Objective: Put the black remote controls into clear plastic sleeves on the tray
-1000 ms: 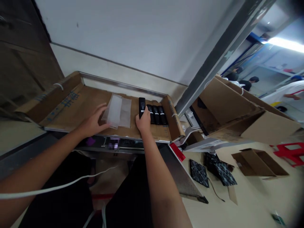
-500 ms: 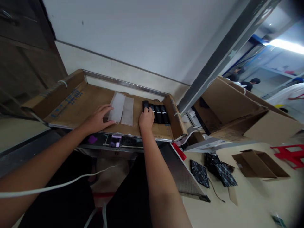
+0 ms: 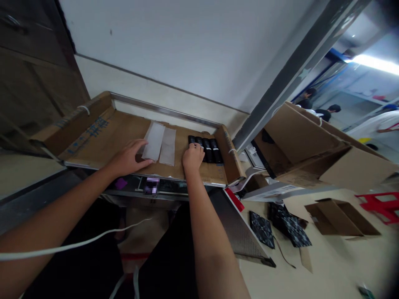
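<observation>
I have the right grip [image 3: 193,158] with its fingers bent over the near end of the leftmost black unit [image 3: 191,139]; the fingers hide that end, so I cannot tell whether they clasp it or only rest on it. Three other units [image 3: 208,153] lie just right of it, side by side in a row, each with a white band.

My left grip [image 3: 129,158] is spread, thumb and fingers apart, its tips at the left edge of the clear sleeves [image 3: 154,141]. I see the sleeves lying flat, one strip just beside the other, between the left grip and the units.

All of this sits on a cardboard-lined surface [image 3: 126,126], with blue writing [image 3: 97,128] toward its left end and a raised cardboard wall [image 3: 225,147] beside the last unit. Below the front edge I make out a purple scrap [image 3: 121,183]. A big carton [image 3: 307,143] stands to the right; beyond it are patterned packs [image 3: 262,228] and a red stool [image 3: 378,205] on the floor [image 3: 330,270].
</observation>
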`<state>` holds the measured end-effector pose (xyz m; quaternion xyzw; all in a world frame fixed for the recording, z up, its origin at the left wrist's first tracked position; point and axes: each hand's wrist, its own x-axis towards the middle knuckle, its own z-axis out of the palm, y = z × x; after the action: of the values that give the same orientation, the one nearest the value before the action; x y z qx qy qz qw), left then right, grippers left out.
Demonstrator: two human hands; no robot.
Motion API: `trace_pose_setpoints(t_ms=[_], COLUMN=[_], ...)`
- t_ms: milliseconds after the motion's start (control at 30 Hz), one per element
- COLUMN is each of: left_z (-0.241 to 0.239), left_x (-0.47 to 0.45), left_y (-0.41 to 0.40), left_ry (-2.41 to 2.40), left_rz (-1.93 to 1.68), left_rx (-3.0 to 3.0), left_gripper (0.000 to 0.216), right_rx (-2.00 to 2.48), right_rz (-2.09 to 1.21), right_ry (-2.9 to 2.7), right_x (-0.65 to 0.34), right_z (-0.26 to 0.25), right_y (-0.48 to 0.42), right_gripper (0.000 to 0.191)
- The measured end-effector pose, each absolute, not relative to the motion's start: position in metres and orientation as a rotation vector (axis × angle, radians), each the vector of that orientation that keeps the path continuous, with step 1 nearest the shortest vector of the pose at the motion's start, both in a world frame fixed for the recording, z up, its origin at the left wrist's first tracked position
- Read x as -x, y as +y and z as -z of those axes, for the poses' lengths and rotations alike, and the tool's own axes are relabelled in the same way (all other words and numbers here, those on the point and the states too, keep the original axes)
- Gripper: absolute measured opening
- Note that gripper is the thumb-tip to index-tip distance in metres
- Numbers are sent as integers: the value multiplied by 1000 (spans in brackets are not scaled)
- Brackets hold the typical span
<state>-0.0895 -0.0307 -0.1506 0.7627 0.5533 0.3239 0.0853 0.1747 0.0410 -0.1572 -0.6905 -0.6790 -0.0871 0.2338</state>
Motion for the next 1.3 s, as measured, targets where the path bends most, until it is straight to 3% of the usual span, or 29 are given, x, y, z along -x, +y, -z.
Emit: trace_pose_setpoints(t_ms=[1300], left_z=[156], left_x=[91], left_y=[-32], left_ry=[1654], left_rz=[-989], left_rx=[-2324], left_gripper=[67], right_rx=[1836], right_rz=[323], right_ry=[-1812], right_x=[-173], right_z=[164], right_y=[41], right_gripper=[26])
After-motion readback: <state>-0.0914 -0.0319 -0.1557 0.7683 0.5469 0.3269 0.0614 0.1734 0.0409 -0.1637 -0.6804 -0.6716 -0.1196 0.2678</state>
